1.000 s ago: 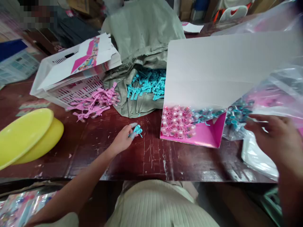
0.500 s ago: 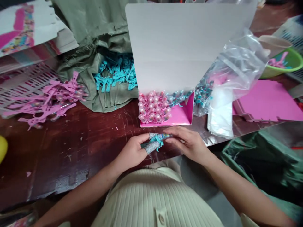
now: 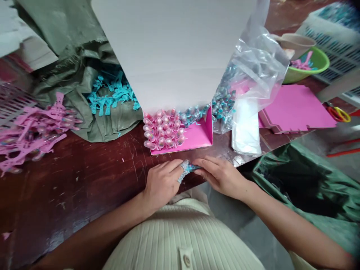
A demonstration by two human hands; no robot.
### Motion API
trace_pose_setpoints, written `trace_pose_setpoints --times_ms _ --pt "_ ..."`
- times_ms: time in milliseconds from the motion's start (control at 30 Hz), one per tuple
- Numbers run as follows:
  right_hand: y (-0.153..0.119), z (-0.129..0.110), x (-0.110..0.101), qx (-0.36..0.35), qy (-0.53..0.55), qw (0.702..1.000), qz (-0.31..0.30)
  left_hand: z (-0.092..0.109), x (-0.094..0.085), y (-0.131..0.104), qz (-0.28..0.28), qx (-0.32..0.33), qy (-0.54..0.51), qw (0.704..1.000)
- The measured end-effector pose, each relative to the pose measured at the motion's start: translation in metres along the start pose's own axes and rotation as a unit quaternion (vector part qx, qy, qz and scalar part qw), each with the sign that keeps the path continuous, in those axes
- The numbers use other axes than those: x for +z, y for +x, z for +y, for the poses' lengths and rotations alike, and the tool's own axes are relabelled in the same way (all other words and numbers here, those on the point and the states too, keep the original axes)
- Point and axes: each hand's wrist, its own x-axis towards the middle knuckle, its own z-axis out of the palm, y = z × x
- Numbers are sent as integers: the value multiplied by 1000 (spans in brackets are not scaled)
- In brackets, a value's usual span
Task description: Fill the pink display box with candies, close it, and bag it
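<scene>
Glossy red-brown tabletop (image 3: 98, 172), heap of pink plastic clips (image 3: 36, 127) at left, left hand (image 3: 161, 183) with grey-wrapped fingertips (image 3: 184, 170) closed on small turquoise plastic piece (image 3: 191, 168), near side of open pink-and-white cardboard box (image 3: 198, 137), right hand (image 3: 225, 178) pinching the piece's right end, folded white plastic film (image 3: 246, 131) beyond.

Green bowl (image 3: 294, 78) stands near white basket (image 3: 333, 32) | scissors (image 3: 348, 119) lie beside pink cardboard (image 3: 302, 107) | green sack (image 3: 339, 191) is open beside the table (image 3: 92, 172)
</scene>
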Motion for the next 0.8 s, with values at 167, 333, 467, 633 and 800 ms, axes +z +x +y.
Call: trace_pose_setpoints --times_ms 167,333,467,633,800 --pt "-9 4 7 79 68 994 -36 -2 7 5 -26 30 -6 999" --pt "-6 14 9 320 288 895 -119 -7 3 11 -44 62 6 997" --pt "13 70 -29 302 116 946 25 -10 -5 17 -103 -45 -177 978" --pt "53 152 -48 203 -212 952 82 -6 -6 24 -159 -196 -391 885" --pt "75 184 -26 200 -211 955 66 -2 19 28 -130 -273 -466 832"
